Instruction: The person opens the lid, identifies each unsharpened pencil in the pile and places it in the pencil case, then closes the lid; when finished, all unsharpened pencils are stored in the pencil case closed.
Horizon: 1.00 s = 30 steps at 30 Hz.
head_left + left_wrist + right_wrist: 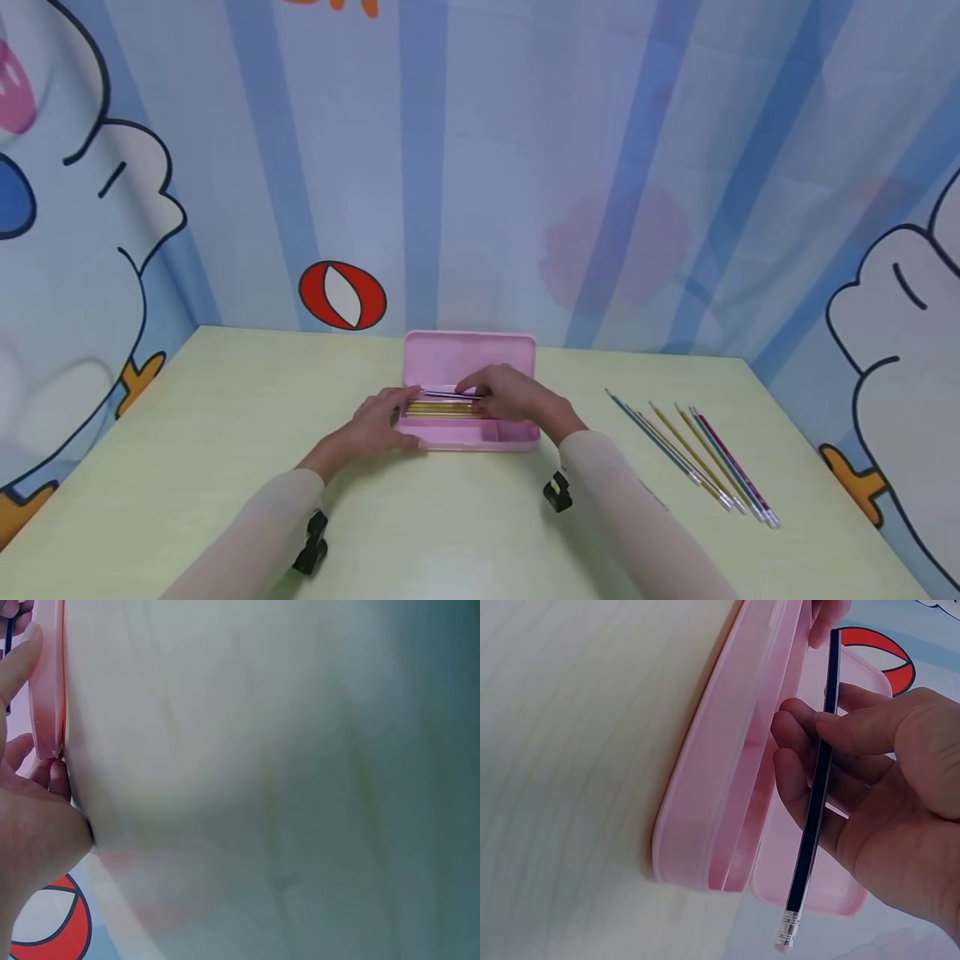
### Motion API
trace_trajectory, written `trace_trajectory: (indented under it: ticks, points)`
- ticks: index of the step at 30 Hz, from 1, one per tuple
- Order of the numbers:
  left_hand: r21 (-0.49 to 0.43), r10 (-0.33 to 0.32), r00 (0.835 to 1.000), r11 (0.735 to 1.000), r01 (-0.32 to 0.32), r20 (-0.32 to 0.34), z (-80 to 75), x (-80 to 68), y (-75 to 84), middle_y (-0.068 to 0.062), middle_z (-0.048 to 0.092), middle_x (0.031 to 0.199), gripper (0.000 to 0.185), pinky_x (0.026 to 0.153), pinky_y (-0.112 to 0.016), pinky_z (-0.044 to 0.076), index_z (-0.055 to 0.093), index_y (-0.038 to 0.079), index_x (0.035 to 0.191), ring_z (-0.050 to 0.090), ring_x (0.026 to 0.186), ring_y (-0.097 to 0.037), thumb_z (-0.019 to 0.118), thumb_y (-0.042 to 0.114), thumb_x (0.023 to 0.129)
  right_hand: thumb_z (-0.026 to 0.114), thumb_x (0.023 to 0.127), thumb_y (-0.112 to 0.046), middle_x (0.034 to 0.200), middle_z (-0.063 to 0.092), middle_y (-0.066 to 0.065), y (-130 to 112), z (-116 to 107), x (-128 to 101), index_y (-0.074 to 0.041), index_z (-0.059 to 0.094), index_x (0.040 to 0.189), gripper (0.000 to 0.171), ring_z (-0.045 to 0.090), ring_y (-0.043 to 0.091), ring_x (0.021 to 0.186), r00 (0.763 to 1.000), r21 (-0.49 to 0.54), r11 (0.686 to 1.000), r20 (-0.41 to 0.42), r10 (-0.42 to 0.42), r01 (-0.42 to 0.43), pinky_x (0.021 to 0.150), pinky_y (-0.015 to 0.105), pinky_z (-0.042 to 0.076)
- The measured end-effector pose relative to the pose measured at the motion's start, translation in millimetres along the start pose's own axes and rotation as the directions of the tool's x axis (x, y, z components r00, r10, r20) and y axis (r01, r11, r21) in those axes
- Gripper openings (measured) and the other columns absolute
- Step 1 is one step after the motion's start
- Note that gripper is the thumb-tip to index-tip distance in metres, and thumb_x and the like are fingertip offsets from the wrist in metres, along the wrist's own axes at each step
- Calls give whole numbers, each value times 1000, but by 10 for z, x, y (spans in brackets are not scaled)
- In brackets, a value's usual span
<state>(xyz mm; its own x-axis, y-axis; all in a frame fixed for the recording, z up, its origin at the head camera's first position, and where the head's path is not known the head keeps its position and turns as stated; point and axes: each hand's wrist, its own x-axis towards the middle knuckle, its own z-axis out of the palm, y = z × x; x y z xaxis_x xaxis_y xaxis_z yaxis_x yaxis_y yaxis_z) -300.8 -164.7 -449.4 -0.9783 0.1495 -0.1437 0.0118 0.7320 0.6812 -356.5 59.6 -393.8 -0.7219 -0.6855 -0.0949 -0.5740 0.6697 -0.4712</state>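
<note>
A pink pencil case (450, 435) lies on the table with its lid (468, 354) raised at the back. Several yellowish pencils (438, 410) lie lengthwise inside. My left hand (375, 423) grips the case's left end, thumb at the front and fingers at the back. Over the case, my right hand (517, 396) pinches a dark pencil (815, 810) between thumb and fingers. That pencil has a silver ferrule and a pale eraser end, clearly visible in the right wrist view. The right fingers partly cover the case's contents in the head view.
To the right of the case, several loose pencils (693, 458) in blue, gold and dark red lie fanned on the pale table (480, 533). A blue striped cloth backdrop (480, 167) with cartoon figures hangs along the table's back edge.
</note>
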Motion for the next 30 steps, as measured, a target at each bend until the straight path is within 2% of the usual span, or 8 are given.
trace_trajectory:
  ticks: [21,30]
  points:
    - [-8,6,1000,1000,-6,2,-4,13,-38,-5,34,145,87,101,-57,36,31,28,144,27,132,-30,78,35,71,59,87,-3,114,66,-1,-156,149,124,-17,67,114,31,58,13,105,998,-26,999,-41,41,-42,94,30,48]
    - [-24,4,1000,1000,-4,7,-3,11,-27,-3,35,145,88,101,-57,36,31,30,144,28,132,-28,78,36,70,61,86,-5,111,67,0,-141,164,120,-15,68,113,29,59,11,97,999,-29,1000,-44,10,-12,91,28,49]
